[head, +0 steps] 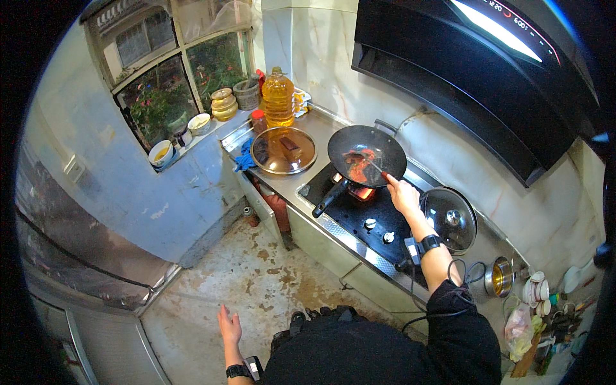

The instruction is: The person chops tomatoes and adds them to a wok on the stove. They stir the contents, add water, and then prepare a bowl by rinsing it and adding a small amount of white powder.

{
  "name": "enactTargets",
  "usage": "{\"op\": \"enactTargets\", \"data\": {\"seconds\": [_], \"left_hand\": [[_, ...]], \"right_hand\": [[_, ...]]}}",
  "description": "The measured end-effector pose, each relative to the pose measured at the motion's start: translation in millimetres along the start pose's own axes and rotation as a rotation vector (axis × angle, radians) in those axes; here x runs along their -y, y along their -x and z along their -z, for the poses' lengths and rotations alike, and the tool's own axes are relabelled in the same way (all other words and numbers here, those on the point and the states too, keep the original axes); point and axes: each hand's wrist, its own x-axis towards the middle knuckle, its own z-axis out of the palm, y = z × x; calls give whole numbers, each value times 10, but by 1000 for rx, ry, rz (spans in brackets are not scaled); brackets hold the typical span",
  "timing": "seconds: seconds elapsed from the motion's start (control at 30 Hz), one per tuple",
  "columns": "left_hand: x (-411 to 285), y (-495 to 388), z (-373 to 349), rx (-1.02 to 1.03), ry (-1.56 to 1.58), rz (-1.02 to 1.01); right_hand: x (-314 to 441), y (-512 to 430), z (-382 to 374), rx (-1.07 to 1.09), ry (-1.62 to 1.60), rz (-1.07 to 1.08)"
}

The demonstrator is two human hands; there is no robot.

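My right hand [403, 195] grips the reddish handle of a metal cooking utensil [375, 166], whose head is among red, wet-looking food [357, 171] in a black wok [337, 149]. The wok sits over a lit burner [361, 193] of a black gas hob [346, 216], its long black handle [331, 198] pointing towards the near left. My left hand [230, 327] hangs over the floor with fingers apart, holding nothing. Both wrists bear strapped devices. A glass lid [450, 219] leans against the wall behind my right forearm.
A larger glass lid [284, 151] lies left of the wok, before an oil bottle [278, 98] and a red-capped jar [258, 120]. Bowls and jars line the windowsill. A metal pot [500, 276] and crockery stand at right. Cables hang by my right arm; a cabinet door [262, 207] stands ajar.
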Motion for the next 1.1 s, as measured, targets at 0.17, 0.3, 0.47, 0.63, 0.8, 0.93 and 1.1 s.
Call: {"op": "enactTargets", "data": {"seconds": [0.17, 0.3, 0.47, 0.63, 0.8, 0.93, 1.1], "left_hand": [[301, 180, 23, 17, -15, 72], [273, 203, 68, 25, -76, 82], [2, 61, 48, 78, -37, 83], [-128, -62, 35, 49, 22, 48], [31, 30, 123, 39, -10, 14], [181, 204, 161, 26, -25, 94], [173, 261, 188, 65, -79, 175]], "right_hand": [[-199, 273, 669, 93, 136, 136], [-365, 416, 1230, 64, 189, 188], [-361, 337, 961, 96, 151, 122], [-191, -19, 164, -160, 22, -56], [-73, 112, 21, -19, 30, -29], [-177, 426, 516, -4, 103, 110], [-373, 588, 1108, 66, 179, 181]]}}
